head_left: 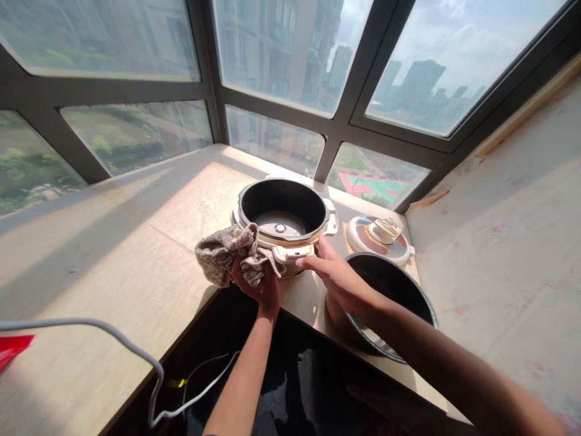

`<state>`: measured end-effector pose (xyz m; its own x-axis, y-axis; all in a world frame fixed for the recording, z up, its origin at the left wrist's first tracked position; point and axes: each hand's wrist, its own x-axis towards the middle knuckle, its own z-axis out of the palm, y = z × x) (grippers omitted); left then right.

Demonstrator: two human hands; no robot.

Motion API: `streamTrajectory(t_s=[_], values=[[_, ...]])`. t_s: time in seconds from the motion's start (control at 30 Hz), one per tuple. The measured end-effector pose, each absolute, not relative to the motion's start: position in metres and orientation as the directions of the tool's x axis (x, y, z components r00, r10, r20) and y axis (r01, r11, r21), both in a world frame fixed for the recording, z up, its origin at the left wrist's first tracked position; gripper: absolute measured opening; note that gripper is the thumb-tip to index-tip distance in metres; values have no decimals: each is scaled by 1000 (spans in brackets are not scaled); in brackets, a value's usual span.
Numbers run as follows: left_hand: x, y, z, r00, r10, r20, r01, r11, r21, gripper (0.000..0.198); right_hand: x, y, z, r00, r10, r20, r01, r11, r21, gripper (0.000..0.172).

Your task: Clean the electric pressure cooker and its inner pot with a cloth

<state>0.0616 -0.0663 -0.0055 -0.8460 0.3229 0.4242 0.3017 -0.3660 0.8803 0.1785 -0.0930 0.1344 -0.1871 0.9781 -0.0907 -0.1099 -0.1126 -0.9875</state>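
A pressure cooker body [295,242] with a dark interior and white side handles sits lidless near the corner of the window sill. Bunched in my left hand [259,287] is a grey-brown cloth [220,254], pressed against the cooker's front left side. My right hand [333,272] rests at the cooker's front right, fingers stretched out and touching the rim by the front handle. A dark inner pot [390,290] stands under my right forearm, partly hidden by it. Behind that pot lies the cooker lid [381,236], knob up.
Windows with dark frames [213,91] enclose the sill [149,242]. A floral-papered wall [499,254] rises at the right. A grey cable [122,342] runs over the sill's front edge at the left, near a red object [13,348].
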Motion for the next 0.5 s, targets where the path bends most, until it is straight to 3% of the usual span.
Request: streamTrajectory(t_s=[0.17,0.3,0.43,0.5], values=[[13,-91,-38,-687,542,484,376,-304,875,58,236,-79,148,9,977,-215,-84,-214,-973,37],[-6,-110,-48,-494,682,539,451,-329,830,86,279,-42,146,163,945,-282,-190,-251,-949,28],[14,-122,-47,-251,808,534,493,-367,788,79,305,3,124,386,916,-109,93,-156,-983,36],[31,-126,-47,-238,800,551,513,-378,771,76,312,24,111,412,910,-50,243,-163,-956,35]])
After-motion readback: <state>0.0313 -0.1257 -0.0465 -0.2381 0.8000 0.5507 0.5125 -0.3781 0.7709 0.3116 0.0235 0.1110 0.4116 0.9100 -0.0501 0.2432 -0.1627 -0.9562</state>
